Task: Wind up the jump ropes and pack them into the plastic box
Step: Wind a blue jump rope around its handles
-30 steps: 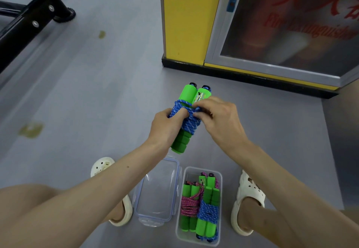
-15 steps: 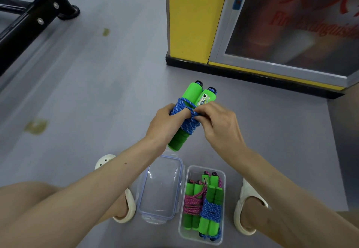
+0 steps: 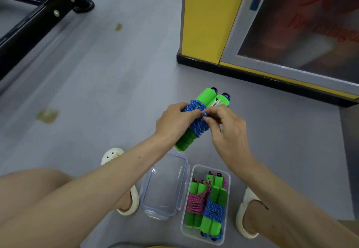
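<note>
A jump rope point(image 3: 198, 125) with two green foam handles and blue cord wound round them is held in the air above the floor. My left hand point(image 3: 172, 120) grips the bundle from the left. My right hand point(image 3: 227, 127) pinches the loose end of the blue cord at the wraps. Below, on the floor between my feet, the clear plastic box point(image 3: 227, 177) holds a pink wound rope point(image 3: 194, 203) and a blue wound rope point(image 3: 213, 211), both with green handles. The box's clear lid point(image 3: 165, 185) lies just left of it.
A yellow cabinet point(image 3: 206, 18) with a glass door and black base stands at the back right. A black metal frame point(image 3: 38, 18) crosses the upper left. My white sandals point(image 3: 114, 154) point(image 3: 246, 222) flank the box and lid on the grey floor.
The view has shifted slightly. My right hand's fingers have moved from covering the wraps to pinching the cord end at the bundle's middle. My left hand keeps its grip.
</note>
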